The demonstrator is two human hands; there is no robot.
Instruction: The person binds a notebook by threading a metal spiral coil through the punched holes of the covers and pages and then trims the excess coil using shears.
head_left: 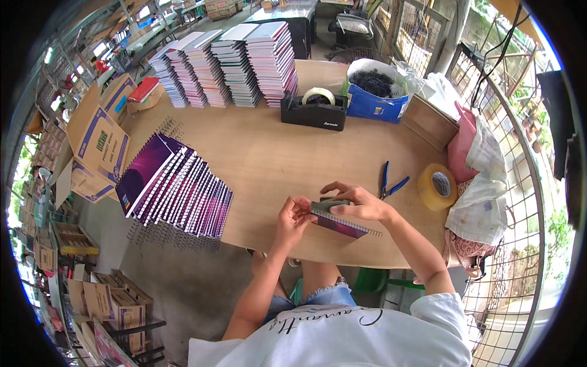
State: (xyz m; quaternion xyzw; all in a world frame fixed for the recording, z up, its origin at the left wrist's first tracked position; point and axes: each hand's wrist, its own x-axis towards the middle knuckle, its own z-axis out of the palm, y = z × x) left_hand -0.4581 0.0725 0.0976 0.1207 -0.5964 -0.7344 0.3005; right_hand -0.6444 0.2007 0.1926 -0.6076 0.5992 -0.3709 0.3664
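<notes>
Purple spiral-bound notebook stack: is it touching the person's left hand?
Apart. The head view shows bare tan tabletop between the notebook stack and the left hand.

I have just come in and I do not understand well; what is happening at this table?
A person is handling a small purple notebook at the table's near edge. The left hand has its fingers at the notebook's left end; the right hand is over a greenish piece that I cannot identify. A wire coil sticks out past the notebook's right end. A pile of purple notebooks lies to the left, and pliers lie beyond the right hand.
</notes>
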